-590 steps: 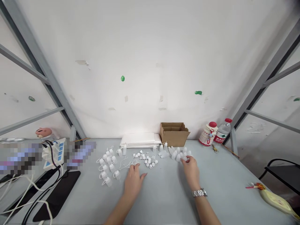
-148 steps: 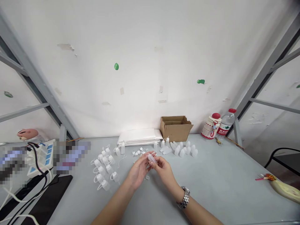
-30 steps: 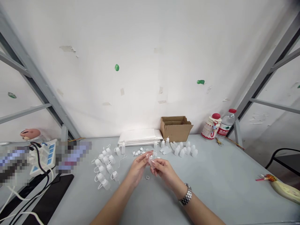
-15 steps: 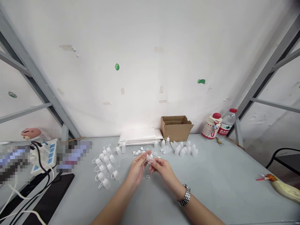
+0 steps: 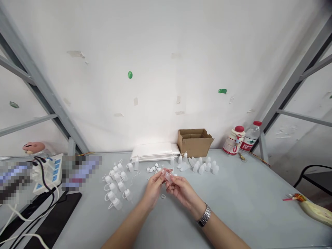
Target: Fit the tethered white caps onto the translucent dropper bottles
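A small translucent squeeze bottle (image 5: 168, 177) is held between my two hands above the middle of the table. My left hand (image 5: 153, 189) is closed, its thumb and fingers pinched at the bottle's upper end. Around the body, my right hand (image 5: 183, 191) has its fingers curled; a metal watch is on that wrist. Fingers partly hide the bottle, so its cap cannot be made out. Small white caps (image 5: 155, 168) lie just behind the hands. On the table in front of them rests a white ring-shaped piece (image 5: 163, 196).
Several capped bottles (image 5: 117, 203) with strap loops stand at left, and several capless bottles (image 5: 201, 169) at right. Behind are white flat sheets (image 5: 151, 151) and a cardboard box (image 5: 197, 147). A decorated flask (image 5: 233, 141) and a water bottle (image 5: 250, 138) stand back right. A power strip (image 5: 49, 173) lies left.
The bottle between my hands has turned, showing more of its body. My right hand has rolled so its curled fingers show more. The standing bottles have stayed put.
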The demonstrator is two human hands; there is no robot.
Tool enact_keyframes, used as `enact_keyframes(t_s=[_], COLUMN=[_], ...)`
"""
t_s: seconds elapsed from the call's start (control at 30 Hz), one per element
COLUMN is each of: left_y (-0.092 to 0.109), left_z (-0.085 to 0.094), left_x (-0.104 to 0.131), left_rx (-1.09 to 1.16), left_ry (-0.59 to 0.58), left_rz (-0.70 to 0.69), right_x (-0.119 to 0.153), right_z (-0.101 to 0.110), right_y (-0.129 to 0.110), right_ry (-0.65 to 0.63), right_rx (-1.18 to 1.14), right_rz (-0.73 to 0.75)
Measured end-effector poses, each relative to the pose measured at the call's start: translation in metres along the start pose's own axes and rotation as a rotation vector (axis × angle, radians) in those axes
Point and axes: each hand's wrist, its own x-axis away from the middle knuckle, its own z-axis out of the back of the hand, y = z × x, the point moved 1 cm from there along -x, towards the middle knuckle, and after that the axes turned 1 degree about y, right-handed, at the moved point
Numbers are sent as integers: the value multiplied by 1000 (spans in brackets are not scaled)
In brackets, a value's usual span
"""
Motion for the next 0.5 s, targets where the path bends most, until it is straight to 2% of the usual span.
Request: enact_keyframes(t_s=[0.27,0.37,0.5], left_y=[0,-3,-4], left_z=[2,4,5], left_x=[2,0,-3], left_rx=[-174,-225,-133], left_ry=[12,-4,-34], left_rz=[-34,-57,-53], right_x=[1,0,1], right_z=[-4,-2,-1], right_y=[-6,-7,-6], right_ry=[39,73,172], right_rx=[221,401,598], right_rz=[106,207,369])
